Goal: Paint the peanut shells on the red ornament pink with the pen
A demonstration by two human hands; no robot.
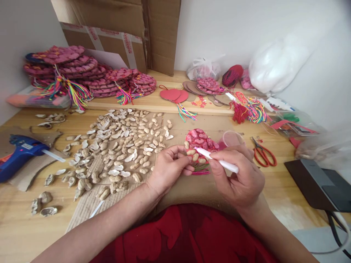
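Note:
A round piece covered in peanut shells (201,138) lies in front of me, most of its shells painted pink and several near its lower left still tan. My right hand (238,173) grips a white pen (226,164), whose pink tip touches the shells at the left part of the piece. My left hand (172,166) holds the piece's lower left edge between thumb and fingers. Pink and green strands (201,171) show below the piece. Just behind my right hand is a clear cup (233,138) with pink inside, partly hidden.
Loose peanut shells (131,138) spread over cardboard at centre left. A blue glue gun (23,151) lies far left, orange scissors (263,155) at right, a black device (318,186) beyond. Finished pink pieces (65,65) are stacked on the back shelf.

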